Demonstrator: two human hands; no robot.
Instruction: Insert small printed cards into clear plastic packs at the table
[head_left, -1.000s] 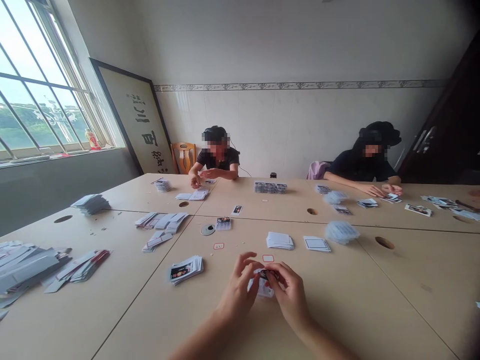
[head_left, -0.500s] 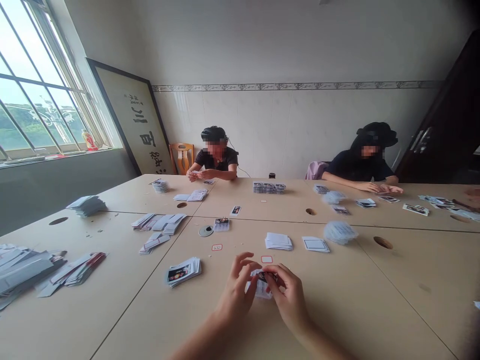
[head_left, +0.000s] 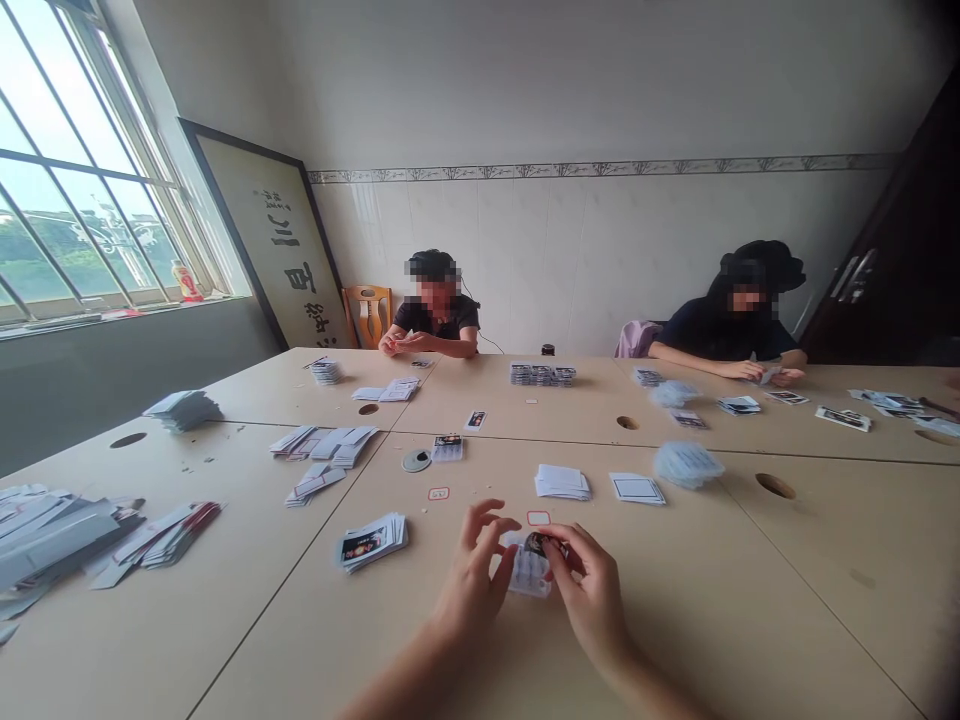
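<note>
A small clear plastic case (head_left: 529, 572) lies on the table between my hands. At its far end is a dark printed card (head_left: 537, 543), partly covered by fingers. My right hand (head_left: 589, 575) pinches this card between thumb and fingers, its wrist to the right of the case. Along the case's left side, my left hand (head_left: 480, 560) has its fingers curved and apart with nothing in them; whether its thumb touches the case I cannot tell. Just beyond the hands lies a small white label with a red border (head_left: 538, 518).
Left of my hands is a stack of printed cards (head_left: 371, 543). White cards (head_left: 562, 482), a black-framed card (head_left: 637, 488) and a pile of clear plastic pieces (head_left: 688, 465) lie ahead. Paper piles (head_left: 52, 540) cover the left side. Two people (head_left: 435, 315) sit opposite.
My right hand has shifted slightly right with the card, and more of the clear case shows. My left hand keeps nearly the same pose. The view has shifted a little.
</note>
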